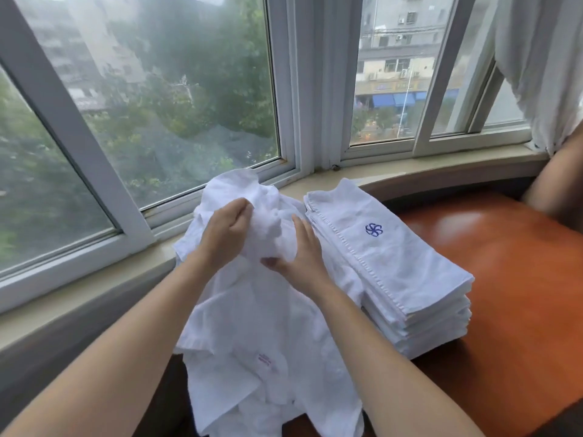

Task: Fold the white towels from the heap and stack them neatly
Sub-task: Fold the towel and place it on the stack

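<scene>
Left hand (225,230), right hand (299,257): both pinching crumpled towel (268,228) atop heap (252,342). Advice: find corners, lift clear, shake flat before folding onto stack (394,266).

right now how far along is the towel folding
Done: a neat stack of folded towels sits on the orange surface, the top one showing a blue emblem. In hand: the left hand and right hand grip a bunched towel atop the heap. Left: that loose heap, several towels it seems, still unfolded.
</scene>
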Demonstrator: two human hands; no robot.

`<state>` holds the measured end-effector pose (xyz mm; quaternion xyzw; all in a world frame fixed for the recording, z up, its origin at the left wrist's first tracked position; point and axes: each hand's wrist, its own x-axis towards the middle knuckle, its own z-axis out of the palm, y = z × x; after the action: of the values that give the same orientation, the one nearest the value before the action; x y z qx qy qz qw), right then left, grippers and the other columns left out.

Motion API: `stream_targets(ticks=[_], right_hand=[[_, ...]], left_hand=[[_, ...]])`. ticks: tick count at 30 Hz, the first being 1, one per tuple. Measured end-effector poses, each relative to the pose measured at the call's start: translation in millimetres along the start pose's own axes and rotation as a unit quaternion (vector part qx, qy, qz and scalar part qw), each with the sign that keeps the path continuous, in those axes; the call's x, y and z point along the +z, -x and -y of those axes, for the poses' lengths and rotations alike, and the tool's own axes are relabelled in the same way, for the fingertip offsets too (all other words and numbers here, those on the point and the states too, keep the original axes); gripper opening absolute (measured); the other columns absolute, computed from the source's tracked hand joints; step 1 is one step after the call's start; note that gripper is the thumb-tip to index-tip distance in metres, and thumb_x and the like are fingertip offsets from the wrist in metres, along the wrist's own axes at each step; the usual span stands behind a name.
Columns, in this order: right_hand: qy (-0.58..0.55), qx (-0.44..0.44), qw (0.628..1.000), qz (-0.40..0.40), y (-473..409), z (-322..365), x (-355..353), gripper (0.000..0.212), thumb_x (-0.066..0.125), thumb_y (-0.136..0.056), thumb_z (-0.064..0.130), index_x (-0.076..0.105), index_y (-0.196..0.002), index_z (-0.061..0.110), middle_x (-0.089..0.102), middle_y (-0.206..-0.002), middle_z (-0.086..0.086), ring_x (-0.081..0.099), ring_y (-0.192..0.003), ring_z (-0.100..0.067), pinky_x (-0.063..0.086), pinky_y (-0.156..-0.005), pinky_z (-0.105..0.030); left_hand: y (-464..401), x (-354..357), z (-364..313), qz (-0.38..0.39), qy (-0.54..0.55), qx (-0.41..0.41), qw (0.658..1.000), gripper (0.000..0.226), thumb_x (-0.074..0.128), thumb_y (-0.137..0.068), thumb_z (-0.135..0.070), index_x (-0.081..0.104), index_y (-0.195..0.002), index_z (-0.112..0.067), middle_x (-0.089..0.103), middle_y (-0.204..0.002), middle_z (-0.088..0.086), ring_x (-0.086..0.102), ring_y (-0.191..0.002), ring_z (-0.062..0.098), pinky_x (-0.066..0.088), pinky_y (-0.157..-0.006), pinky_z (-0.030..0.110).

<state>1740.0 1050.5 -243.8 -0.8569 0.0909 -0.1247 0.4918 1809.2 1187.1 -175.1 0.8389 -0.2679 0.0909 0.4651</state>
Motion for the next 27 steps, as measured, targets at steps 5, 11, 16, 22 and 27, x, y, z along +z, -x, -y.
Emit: stream_targets(ticks=[5, 11, 16, 22, 27], right_hand=[[-0.115, -0.051, 0.99, 0.063, -2, 8, -3, 0.065, 0.064, -0.072, 0.041, 0.056, -0.134, 0.023, 0.012, -0.161, 0.003, 0.015, -0.147, -0.016, 0.024, -0.117, -0.04], [-0.26, 0.021, 0.965, 0.034, 19, 22, -28, 0.024, 0.06, -0.077, 0.03, 0.066, -0.094, 0.015, 0.067, -0.092, -0.001, 0.062, -0.087, -0.018, 0.05, -0.083, -0.043], [-0.324, 0.047, 0.942, -0.069, 34, 42, -64, 0.014, 0.051, -0.089, 0.005, 0.061, -0.085, 0.013, 0.059, -0.079, 0.002, 0.052, -0.075, -0.012, 0.043, -0.066, -0.025], [-0.36, 0.121, 0.903, -0.201, 53, 35, -91, 0.005, 0.059, -0.087, 0.019, 0.06, -0.083, 0.015, 0.059, -0.072, 0.006, 0.054, -0.064, -0.009, 0.043, -0.051, -0.019], [-0.425, 0.163, 0.857, -0.243, 61, 20, -128, 0.014, 0.056, -0.089, 0.014, 0.054, -0.076, 0.015, 0.058, -0.069, 0.001, 0.056, -0.063, -0.016, 0.045, -0.053, -0.024]], left_hand=[[9, 3, -30, 0.013, 0.207, -0.079, 0.975, 0.018, 0.05, -0.086, -0.015, 0.05, -0.072, -0.003, 0.037, -0.066, 0.004, 0.035, -0.06, 0.01, 0.028, -0.054, 0.023], [6, -3, -22, -0.105, 0.151, -0.147, 0.972, 0.025, 0.042, -0.098, -0.006, 0.061, -0.083, -0.014, 0.055, -0.078, 0.002, 0.049, -0.067, 0.01, 0.039, -0.058, 0.016], [33, 0, -7, 0.052, 0.048, -0.138, 0.988, 0.023, 0.056, -0.086, -0.011, 0.071, -0.099, -0.023, 0.066, -0.101, -0.001, 0.055, -0.096, 0.014, 0.046, -0.086, 0.027], [47, 32, -22, 0.129, -0.194, -0.092, 0.968, 0.036, 0.033, -0.094, -0.03, 0.037, -0.059, -0.02, 0.06, -0.084, 0.013, 0.051, -0.09, 0.03, 0.034, -0.081, 0.038], [49, 63, -63, 0.107, 0.049, -0.145, 0.982, 0.039, 0.04, -0.102, -0.019, 0.05, -0.064, -0.012, 0.057, -0.074, 0.008, 0.05, -0.075, 0.02, 0.036, -0.064, 0.027]])
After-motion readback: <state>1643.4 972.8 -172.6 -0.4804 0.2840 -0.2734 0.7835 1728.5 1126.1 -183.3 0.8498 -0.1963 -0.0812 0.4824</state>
